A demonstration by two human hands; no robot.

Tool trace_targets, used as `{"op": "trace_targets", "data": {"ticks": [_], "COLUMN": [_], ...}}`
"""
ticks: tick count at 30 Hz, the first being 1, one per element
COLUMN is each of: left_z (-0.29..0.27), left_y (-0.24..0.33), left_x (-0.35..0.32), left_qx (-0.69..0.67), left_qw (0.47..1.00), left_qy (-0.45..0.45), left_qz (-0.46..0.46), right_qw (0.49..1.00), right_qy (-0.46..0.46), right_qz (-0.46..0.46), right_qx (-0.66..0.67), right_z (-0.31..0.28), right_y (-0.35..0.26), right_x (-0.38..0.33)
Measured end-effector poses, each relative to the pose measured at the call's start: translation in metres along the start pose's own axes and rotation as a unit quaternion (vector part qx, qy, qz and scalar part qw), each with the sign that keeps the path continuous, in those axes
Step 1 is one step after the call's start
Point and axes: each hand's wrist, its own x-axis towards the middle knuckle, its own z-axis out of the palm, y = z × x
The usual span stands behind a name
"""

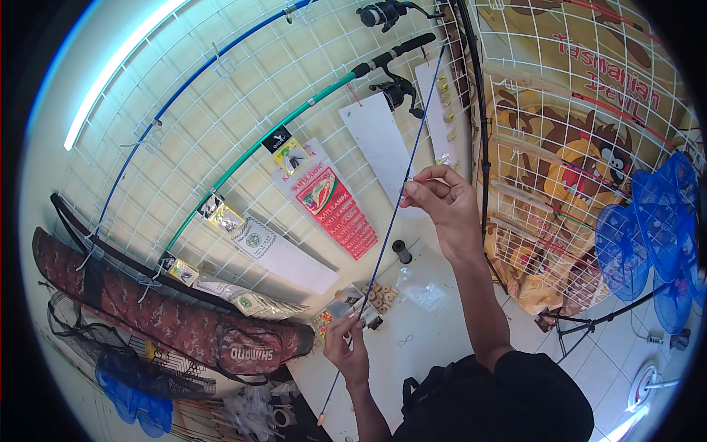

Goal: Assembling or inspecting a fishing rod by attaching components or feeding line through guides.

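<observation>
A thin, dark blue fishing rod point(381, 258) runs slantwise in front of me, its tip up by the wall grid and its pale lower end near the table's left edge. My left hand point(347, 353) is closed around its lower part. Higher up, my right hand point(442, 202) pinches thumb and finger together right beside the rod. Something tiny and pale shows at those fingertips, too small to name. Under the rod, on the white table point(390, 376), are a black spool point(401, 252), a clear plastic bag point(423, 291), tan rings point(381, 297) and a small loop of line point(405, 340).
A white wire grid ahead carries a green rod point(294, 114) with a reel point(396, 92), and hanging packets point(335, 210). A camouflage rod bag point(169, 324) lies at left. Blue nets point(652, 228) hang at right, above a black stand point(582, 324).
</observation>
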Motion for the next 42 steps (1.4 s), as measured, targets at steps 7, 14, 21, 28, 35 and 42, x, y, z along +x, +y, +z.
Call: {"op": "trace_targets", "data": {"ticks": [7,14,21,28,35,42], "left_z": [0.000,0.001,0.001,0.002,0.003,0.003], "left_y": [0.006,0.008,0.005,0.007,0.007,0.004], "left_x": [0.000,0.000,0.000,-0.001,-0.001,-0.002], "left_qx": [0.007,0.004,0.017,0.023,0.020,0.024], "left_qw": [1.000,1.000,1.000,1.000,1.000,0.999], "left_qy": [-0.019,-0.020,-0.018,-0.015,-0.021,-0.021], "left_qz": [-0.007,-0.008,0.008,0.008,0.006,0.007], "right_qw": [1.000,0.998,0.999,0.999,0.997,0.995], "right_qy": [-0.004,-0.009,0.005,0.008,-0.001,-0.029], "right_qz": [-0.002,-0.011,-0.035,-0.041,-0.044,-0.015], "right_qx": [0.017,0.055,0.020,-0.008,-0.058,-0.090], "right_z": [0.000,0.000,-0.001,-0.003,-0.007,-0.010], "right_y": [0.000,0.002,0.003,0.001,-0.012,-0.019], "right_x": [-0.002,-0.006,-0.008,-0.007,-0.003,0.006]}}
